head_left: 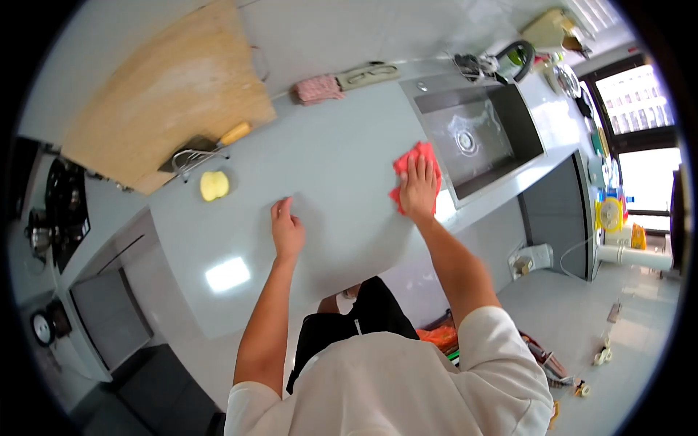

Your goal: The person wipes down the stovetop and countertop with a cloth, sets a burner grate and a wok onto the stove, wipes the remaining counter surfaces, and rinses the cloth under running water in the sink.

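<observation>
My right hand (417,187) lies flat on a crumpled red cloth (401,166), pressing it to the pale grey countertop (342,160) just left of the sink. Its fingers are stretched forward over the cloth, which shows around them. Above the counter's front part, my left hand (286,227) is loosely curled, thumb and index finger apart, with nothing visible in it. A pale yellow, sponge-like block (214,186) sits on the counter, farther left.
A metal sink (476,145) is set into the counter at right. Against the back wall lie a pink cloth (318,89) and a folded beige cloth (368,75). A large wooden board (174,94) leans at back left, near a metal rack (195,158). A black stove (65,207) stands far left.
</observation>
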Demonstrator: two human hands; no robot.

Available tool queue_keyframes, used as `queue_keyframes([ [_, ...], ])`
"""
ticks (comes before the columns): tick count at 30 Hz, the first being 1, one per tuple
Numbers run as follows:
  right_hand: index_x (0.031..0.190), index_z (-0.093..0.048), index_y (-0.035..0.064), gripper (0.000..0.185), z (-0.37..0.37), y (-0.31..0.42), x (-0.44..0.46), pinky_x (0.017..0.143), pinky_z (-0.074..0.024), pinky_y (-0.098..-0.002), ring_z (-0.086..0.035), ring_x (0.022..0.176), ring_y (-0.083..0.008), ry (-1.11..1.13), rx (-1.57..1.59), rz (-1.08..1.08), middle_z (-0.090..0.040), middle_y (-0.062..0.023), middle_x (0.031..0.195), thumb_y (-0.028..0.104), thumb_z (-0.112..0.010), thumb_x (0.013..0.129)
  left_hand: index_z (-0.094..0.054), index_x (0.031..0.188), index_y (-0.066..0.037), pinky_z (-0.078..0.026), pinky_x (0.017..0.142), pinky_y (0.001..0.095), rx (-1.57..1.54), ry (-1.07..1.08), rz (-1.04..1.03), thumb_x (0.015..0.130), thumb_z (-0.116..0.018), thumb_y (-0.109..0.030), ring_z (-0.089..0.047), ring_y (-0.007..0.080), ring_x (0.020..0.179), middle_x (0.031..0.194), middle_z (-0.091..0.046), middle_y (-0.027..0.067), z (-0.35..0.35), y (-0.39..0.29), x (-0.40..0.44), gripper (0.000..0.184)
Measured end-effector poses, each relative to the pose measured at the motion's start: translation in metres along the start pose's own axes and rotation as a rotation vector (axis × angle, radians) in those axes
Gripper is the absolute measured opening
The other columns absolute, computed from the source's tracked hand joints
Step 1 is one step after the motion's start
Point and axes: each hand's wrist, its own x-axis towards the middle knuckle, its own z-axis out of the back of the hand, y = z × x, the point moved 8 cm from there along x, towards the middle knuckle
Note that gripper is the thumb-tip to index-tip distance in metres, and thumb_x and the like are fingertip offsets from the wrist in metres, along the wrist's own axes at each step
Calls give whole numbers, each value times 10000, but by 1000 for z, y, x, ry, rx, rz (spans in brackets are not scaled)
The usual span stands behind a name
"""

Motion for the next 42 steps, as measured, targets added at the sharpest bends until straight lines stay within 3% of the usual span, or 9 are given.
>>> queue_keyframes([
  [6, 1702, -409, 199, 664, 2, 184, -79, 1342, -189, -593, -232, 1656, -405, 379, 96, 447, -348, -106, 1777, 466, -529, 1106, -616, 1460, -42, -550, 1025, 392, 25, -108, 40, 958, -516, 113, -619, 364, 1282, 1453, -574, 178, 41, 16, 17, 535],
  [8, 1704, -407, 216, 659, -1, 233, -58, 1356, -162, -556, -224, 1662, -368, 333, 234, 561, -337, -77, 1785, 497, -493, 1114, -596, 1470, -15, -523, 1084, 449, 48, -137, 42, 962, -516, 97, -610, 412, 1293, 1449, -573, 210, 48, 19, 27, 526],
  [14, 1696, -414, 168, 666, -40, 304, 86, 1364, -138, -521, -228, 1664, -342, 297, 314, 645, -347, -83, 1781, 505, -456, 1123, -622, 1456, -30, -543, 1021, 409, 37, -181, -4, 942, -514, 117, -629, 375, 1249, 1404, -602, 199, 35, -9, 51, 545],
  [21, 1651, -485, 133, 633, -44, 150, 116, 1337, -211, -532, -298, 1643, -343, 112, 229, 245, -426, -115, 1736, 455, -516, 1107, -619, 1461, -35, -557, 1016, 429, 50, -92, -87, 970, -518, 112, -643, 386, 1233, 1425, -609, 189, -40, -58, 66, 522],
  [25, 1659, -482, 137, 637, -49, 126, 155, 1336, -219, -524, -312, 1638, -345, 154, 260, 423, -424, -112, 1741, 473, -482, 1118, -620, 1453, -23, -570, 990, 417, -15, -25, -78, 982, -513, 111, -651, 363, 1217, 1424, -616, 185, -82, -87, 78, 501],
  [29, 1687, -436, 143, 651, -69, 66, 207, 1340, -207, -521, -286, 1648, -343, 216, 202, 294, -380, -105, 1768, 488, -442, 1135, -630, 1444, -25, -580, 955, 384, -44, 49, -73, 992, -516, 106, -671, 319, 1181, 1443, -604, 172, -108, -107, 77, 485],
  [34, 1714, -343, 67, 743, -70, -16, 243, 1355, -163, -507, -191, 1678, -367, 135, 170, -156, -285, -153, 1803, 527, -411, 1134, -648, 1435, -33, -575, 898, 343, -2, 87, -70, 994, -508, 109, -662, 248, 1071, 1447, -594, 144, -123, -112, 55, 484],
  [36, 1714, -309, 16, 794, -69, -17, 235, 1359, -149, -517, -168, 1681, -394, 129, 186, -142, -267, -193, 1802, 546, -400, 1130, -650, 1440, -37, -565, 873, 323, 2, 91, -77, 993, -504, 114, -637, 211, 1025, 1435, -593, 128, -127, -117, 41, 494],
  [42, 1715, -288, -12, 814, -42, -29, 149, 1360, -124, -550, -152, 1677, -427, 176, 174, -95, -249, -228, 1799, 541, -394, 1126, -656, 1418, -36, -583, 926, 376, 61, 45, -88, 966, -536, 108, -685, 297, 1117, 1420, -608, 162, -146, -135, 15, 490],
])
